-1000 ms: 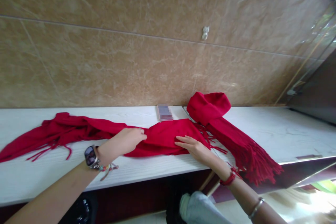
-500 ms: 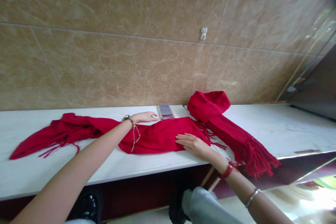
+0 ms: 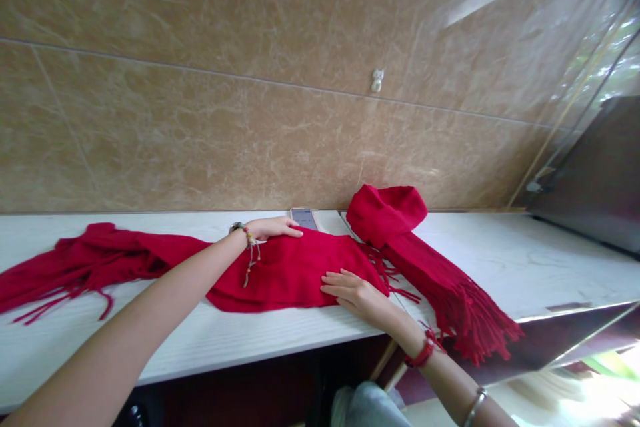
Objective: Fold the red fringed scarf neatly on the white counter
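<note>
A long red scarf [image 3: 280, 267] with fringed ends lies spread along the white counter [image 3: 150, 340]. My left hand [image 3: 273, 227] rests flat on its far edge, fingers stretched toward a phone [image 3: 304, 218] by the wall. Palm down and fingers spread, my right hand [image 3: 353, 290] presses the scarf's near edge. A second red scarf [image 3: 400, 227] is bunched against the wall to the right, and its fringed end [image 3: 480, 327] hangs over the counter's front edge.
A brown marble wall [image 3: 250, 80] rises behind the counter, with a small white hook [image 3: 377, 79] on it. A dark panel [image 3: 600, 173] stands at the far right. A knee in grey cloth [image 3: 365, 407] shows below the counter.
My left hand moved from the scarf's middle up to its far edge near the phone. The right hand stayed pressed on the near edge.
</note>
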Demonstrator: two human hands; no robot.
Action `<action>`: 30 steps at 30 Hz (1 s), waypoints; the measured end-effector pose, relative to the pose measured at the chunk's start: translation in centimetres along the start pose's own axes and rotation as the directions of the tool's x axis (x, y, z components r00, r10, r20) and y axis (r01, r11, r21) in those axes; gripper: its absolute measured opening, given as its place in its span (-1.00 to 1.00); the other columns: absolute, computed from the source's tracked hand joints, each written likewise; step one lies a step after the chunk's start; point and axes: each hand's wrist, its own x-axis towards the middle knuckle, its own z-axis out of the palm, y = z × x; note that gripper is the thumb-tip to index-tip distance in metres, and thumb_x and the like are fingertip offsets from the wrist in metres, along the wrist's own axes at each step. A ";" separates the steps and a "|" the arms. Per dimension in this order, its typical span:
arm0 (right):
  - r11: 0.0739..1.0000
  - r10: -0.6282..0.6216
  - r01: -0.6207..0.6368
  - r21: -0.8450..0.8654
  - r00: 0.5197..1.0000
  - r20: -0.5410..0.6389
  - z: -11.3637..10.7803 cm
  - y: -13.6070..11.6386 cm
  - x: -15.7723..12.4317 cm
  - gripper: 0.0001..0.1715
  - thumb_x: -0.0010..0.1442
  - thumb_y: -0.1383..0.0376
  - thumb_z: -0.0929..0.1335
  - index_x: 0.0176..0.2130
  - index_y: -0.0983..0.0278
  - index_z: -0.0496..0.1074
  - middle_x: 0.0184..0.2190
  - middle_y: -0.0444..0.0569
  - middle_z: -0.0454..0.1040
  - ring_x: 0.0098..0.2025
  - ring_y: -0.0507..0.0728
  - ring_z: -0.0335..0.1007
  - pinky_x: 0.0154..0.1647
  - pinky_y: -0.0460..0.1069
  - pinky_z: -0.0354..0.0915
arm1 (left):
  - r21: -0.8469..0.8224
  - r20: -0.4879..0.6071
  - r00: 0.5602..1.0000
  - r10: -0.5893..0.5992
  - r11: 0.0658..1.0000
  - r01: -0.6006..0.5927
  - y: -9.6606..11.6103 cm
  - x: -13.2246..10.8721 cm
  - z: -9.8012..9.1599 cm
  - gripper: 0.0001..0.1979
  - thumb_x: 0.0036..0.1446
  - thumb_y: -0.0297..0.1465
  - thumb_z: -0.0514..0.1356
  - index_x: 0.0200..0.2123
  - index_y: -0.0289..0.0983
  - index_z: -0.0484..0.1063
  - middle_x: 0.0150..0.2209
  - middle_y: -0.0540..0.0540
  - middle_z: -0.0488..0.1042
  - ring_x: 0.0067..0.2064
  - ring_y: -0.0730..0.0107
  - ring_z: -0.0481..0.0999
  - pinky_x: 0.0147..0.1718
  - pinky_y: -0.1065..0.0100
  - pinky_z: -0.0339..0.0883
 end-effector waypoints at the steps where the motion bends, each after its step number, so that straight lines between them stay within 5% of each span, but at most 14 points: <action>1: 1.000 -0.002 0.002 0.004 1.000 -0.001 0.0 0.1 0.0 -0.60 0.20 0.45 0.23 0.02 0.26 0.38 0.03 0.08 0.39 0.12 0.15 0.24 0.15 0.15 0.18 | 0.056 -0.077 0.996 0.048 0.997 -0.044 -0.2 0.3 -0.4 -0.60 -0.05 -0.10 0.19 -0.29 -0.32 0.42 -0.33 -0.07 0.49 -0.33 0.37 0.41 -0.32 0.40 0.25; 5: 1.000 -0.007 0.007 0.013 1.000 -0.008 0.3 0.2 -0.1 -0.61 0.22 0.42 0.22 0.02 0.22 0.39 0.03 0.06 0.40 0.12 0.13 0.23 0.16 0.13 0.16 | 0.513 -0.171 0.977 0.129 0.858 -0.023 -1.2 1.3 -0.7 -0.76 0.01 -0.23 0.15 -0.42 -0.32 0.43 -0.39 -0.04 0.48 -0.32 0.39 0.38 -0.31 0.45 0.22; 8: 1.000 -0.014 0.014 0.015 1.000 -0.011 0.4 0.4 -0.2 -0.61 0.23 0.42 0.21 0.01 0.23 0.39 0.03 0.06 0.40 0.12 0.13 0.24 0.16 0.15 0.14 | 0.620 -0.194 0.970 0.144 0.785 0.008 -1.6 0.8 1.0 -0.77 0.09 -0.30 0.10 -0.28 -0.32 0.44 -0.28 -0.10 0.48 -0.26 0.36 0.39 -0.22 0.41 0.22; 11: 1.000 -0.015 0.014 -0.003 0.999 -0.028 0.3 0.4 -0.3 -0.62 0.23 0.42 0.21 0.01 0.23 0.39 0.02 0.06 0.40 0.11 0.13 0.25 0.15 0.14 0.15 | 0.735 -0.311 0.879 0.360 0.678 -0.018 -1.0 -1.5 3.8 -0.72 0.17 -0.32 0.04 -0.13 -0.33 0.40 -0.12 -0.18 0.39 -0.10 0.30 0.35 -0.06 0.30 0.19; 14: 0.999 -0.013 0.012 -0.053 0.999 -0.031 0.2 0.1 -0.1 -0.63 0.22 0.42 0.23 0.01 0.25 0.38 0.02 0.07 0.41 0.10 0.14 0.27 0.13 0.13 0.18 | 0.811 -0.305 0.791 0.530 0.580 -0.075 0.0 -5.6 6.9 -0.69 0.22 -0.29 0.01 -0.05 -0.30 0.36 -0.03 -0.18 0.31 -0.01 0.31 0.31 0.02 0.27 0.16; 19: 0.988 -0.039 0.030 -0.150 0.997 -0.063 0.5 -1.0 1.2 -0.61 0.19 0.46 0.22 0.00 0.32 0.38 0.01 0.13 0.40 0.07 0.20 0.30 0.08 0.15 0.23 | 0.881 -0.161 0.890 0.427 0.468 -0.065 0.6 -10.3 11.0 -0.51 0.07 -0.26 0.19 0.07 -0.27 0.27 0.03 -0.20 0.29 0.06 0.20 0.28 0.02 0.23 0.17; 24: 0.988 -0.012 0.007 -0.156 0.999 -0.030 0.9 -1.8 3.3 -0.63 0.17 0.47 0.24 -0.03 0.39 0.40 -0.03 0.16 0.44 0.02 0.20 0.35 0.06 0.08 0.26 | 0.939 -0.158 0.899 0.410 0.345 0.007 0.0 -9.5 12.2 -0.59 0.08 -0.48 0.15 0.05 -0.30 0.28 0.01 -0.19 0.36 0.08 0.20 0.28 0.09 0.18 0.06; 30: 0.993 0.119 -0.119 0.001 0.993 0.021 0.2 -2.1 4.3 -0.66 0.20 0.45 0.21 -0.05 0.32 0.39 -0.06 0.07 0.47 -0.02 0.13 0.38 0.00 0.00 0.29 | 0.868 -0.234 0.908 0.348 0.496 0.034 -0.4 -8.9 12.3 -0.43 0.17 -0.29 0.09 0.20 -0.33 0.06 0.22 -0.30 0.10 0.17 0.14 0.20 0.03 0.23 0.15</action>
